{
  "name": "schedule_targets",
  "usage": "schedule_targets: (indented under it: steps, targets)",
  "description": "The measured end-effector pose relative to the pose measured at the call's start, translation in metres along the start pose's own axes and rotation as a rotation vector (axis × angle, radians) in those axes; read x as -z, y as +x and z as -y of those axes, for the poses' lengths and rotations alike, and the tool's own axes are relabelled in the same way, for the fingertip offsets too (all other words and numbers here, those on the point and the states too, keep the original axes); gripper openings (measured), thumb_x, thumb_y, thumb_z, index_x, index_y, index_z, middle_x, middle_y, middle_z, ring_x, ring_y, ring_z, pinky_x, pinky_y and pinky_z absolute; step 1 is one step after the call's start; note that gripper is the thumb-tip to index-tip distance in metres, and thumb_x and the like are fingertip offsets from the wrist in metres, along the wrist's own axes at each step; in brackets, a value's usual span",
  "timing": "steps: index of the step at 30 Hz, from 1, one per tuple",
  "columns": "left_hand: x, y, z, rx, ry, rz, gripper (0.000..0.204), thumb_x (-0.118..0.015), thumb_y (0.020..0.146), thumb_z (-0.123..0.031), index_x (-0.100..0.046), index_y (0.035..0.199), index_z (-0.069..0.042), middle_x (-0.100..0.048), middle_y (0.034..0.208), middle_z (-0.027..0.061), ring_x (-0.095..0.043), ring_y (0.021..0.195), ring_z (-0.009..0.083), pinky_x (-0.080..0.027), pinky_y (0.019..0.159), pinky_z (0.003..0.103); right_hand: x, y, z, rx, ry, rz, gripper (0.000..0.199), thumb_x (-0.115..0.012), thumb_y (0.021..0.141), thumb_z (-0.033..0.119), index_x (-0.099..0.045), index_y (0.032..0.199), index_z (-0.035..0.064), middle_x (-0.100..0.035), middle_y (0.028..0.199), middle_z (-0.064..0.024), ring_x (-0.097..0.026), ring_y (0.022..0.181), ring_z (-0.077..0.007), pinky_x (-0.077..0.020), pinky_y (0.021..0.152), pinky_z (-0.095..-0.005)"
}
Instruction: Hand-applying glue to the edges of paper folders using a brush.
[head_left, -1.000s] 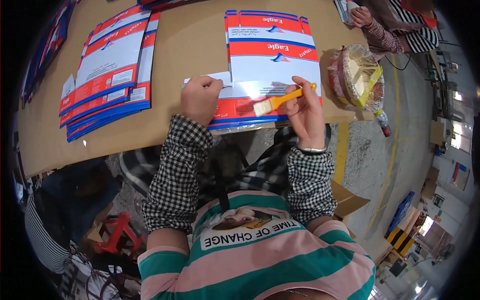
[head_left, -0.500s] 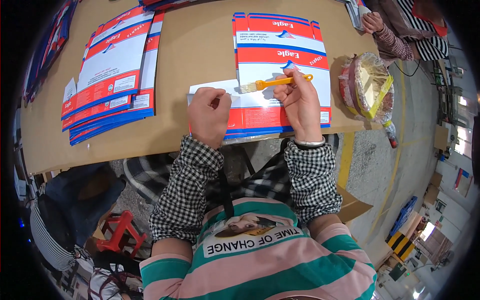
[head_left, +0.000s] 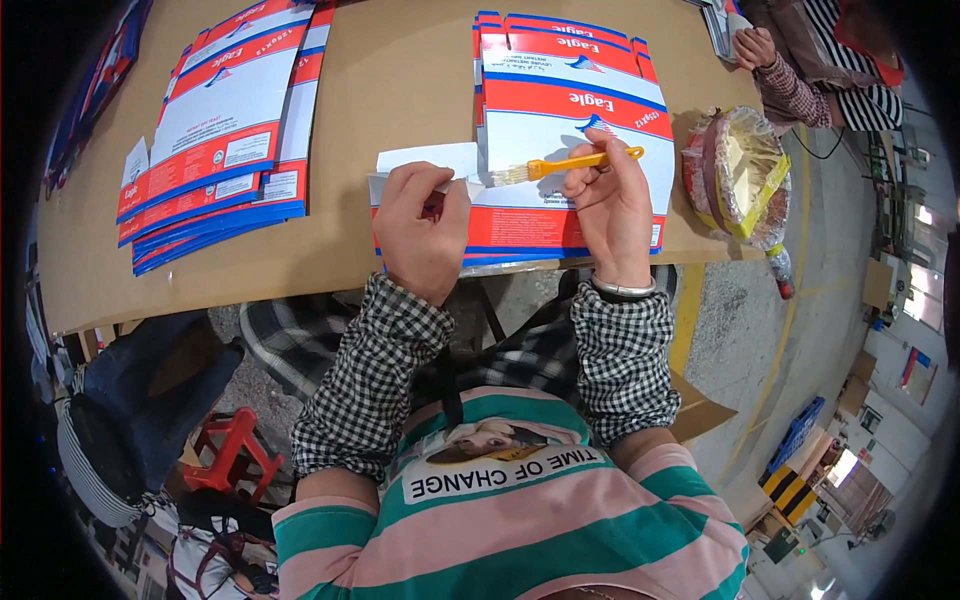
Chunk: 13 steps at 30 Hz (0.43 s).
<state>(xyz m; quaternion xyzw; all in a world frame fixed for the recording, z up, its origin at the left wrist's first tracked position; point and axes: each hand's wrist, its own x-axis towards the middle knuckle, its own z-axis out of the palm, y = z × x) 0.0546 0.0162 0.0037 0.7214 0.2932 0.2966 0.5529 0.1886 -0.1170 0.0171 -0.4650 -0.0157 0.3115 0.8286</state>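
Note:
A red, white and blue flat carton (head_left: pixel 540 200) lies before me on top of a stack of similar cartons. My right hand (head_left: pixel 612 205) grips a yellow-handled brush (head_left: pixel 575 163). The brush's pale bristles point left and lie close to the carton's left flap. My left hand (head_left: pixel 425 228) is closed at that flap (head_left: pixel 430 158), its thumb and forefinger pinching a lifted white edge. The other fingers of the left hand curl under and are partly hidden.
Left on the table (head_left: pixel 390 80) is another stack of flat cartons (head_left: pixel 215 130). A plastic-wrapped tub (head_left: pixel 735 175) of pale paste stands at the right edge. Another person's hand (head_left: pixel 753 48) is at the upper right. A red stool (head_left: pixel 235 450) stands below left.
The left hand has pulled the flap edge up slightly and tilted over it. The brush has shifted a little right with my right hand. The whole view has moved slightly.

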Motion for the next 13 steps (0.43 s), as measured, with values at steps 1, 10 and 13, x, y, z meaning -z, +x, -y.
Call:
schedule_targets:
  steps: [1, 10, 13]
  targets:
    - [0.0, 0.0, -0.002, -0.001, -0.002, -0.001, 0.01, -0.061, 0.078, 0.001, -0.059, 0.086, 0.006, -0.057, 0.09, 0.009, -0.057, 0.075, 0.0133, -0.047, 0.066, 0.023, -0.001, -0.002, 0.002, 0.006, -0.001, 0.007, 0.029, -0.042, 0.094, 0.022, -0.051, 0.106, -0.0034, -0.059, 0.086, -0.0126, -0.06, 0.066, -0.0151, -0.0507, 0.062, -0.0255]
    - [0.003, -0.01, -0.019, -0.134, 0.145, -0.041, 0.014, -0.063, 0.074, 0.001, -0.059, 0.087, 0.005, -0.056, 0.094, 0.0128, -0.06, 0.078, 0.0218, -0.05, 0.067, 0.028, -0.015, -0.019, 0.012, 0.125, -0.138, 0.052, 0.027, -0.043, 0.093, 0.02, -0.053, 0.105, -0.0017, -0.06, 0.084, -0.0135, -0.06, 0.066, -0.017, -0.0505, 0.063, -0.0279]
    - [0.003, -0.011, -0.021, -0.144, 0.14, -0.04, 0.014, -0.062, 0.075, 0.0, -0.059, 0.088, 0.004, -0.056, 0.094, 0.0126, -0.06, 0.078, 0.0223, -0.051, 0.067, 0.028, -0.016, -0.021, 0.013, 0.156, -0.185, 0.088, 0.027, -0.045, 0.093, 0.02, -0.053, 0.106, -0.002, -0.061, 0.087, -0.015, -0.06, 0.068, -0.0182, -0.0507, 0.064, -0.029]
